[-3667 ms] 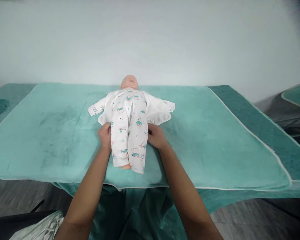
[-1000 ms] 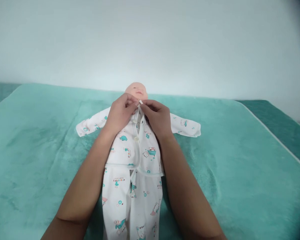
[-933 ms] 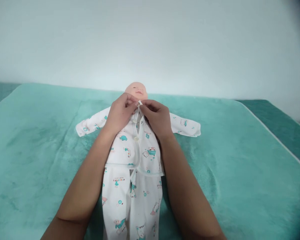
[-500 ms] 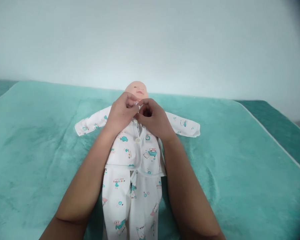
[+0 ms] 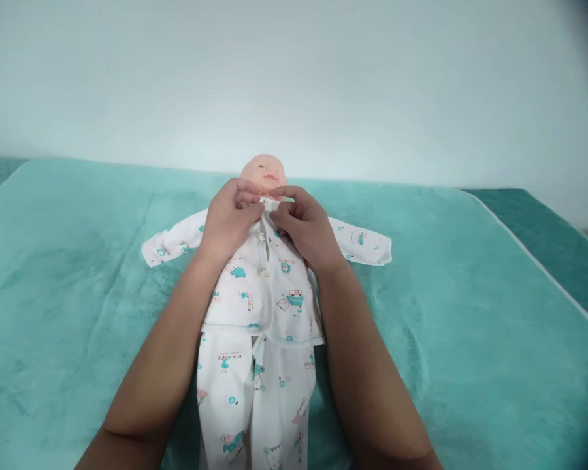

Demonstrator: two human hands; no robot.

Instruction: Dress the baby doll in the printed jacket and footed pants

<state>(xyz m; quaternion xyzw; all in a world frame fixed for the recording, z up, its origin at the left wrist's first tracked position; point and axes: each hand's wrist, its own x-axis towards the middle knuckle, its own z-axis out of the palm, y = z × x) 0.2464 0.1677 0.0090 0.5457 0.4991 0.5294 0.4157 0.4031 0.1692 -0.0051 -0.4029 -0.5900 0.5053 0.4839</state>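
A baby doll lies on its back, its head toward the wall. It wears a white printed jacket with buttons down the front, and matching trousers. At the collar, my left hand pinches the jacket's edge on the left. My right hand grips the other edge of the collar, its fingertips close to those of the left. A small button shows between them at the neck. Two more buttons sit lower on the front. Both sleeves stretch out sideways past my wrists.
The doll rests on a light green plush cover with a pale edge seam. Darker green cloth lies at the right. A plain pale wall rises behind the far edge.
My fingertips have moved slightly apart at the collar, uncovering the top button and the neck opening. The view has shifted a little, so the doll sits slightly further left.
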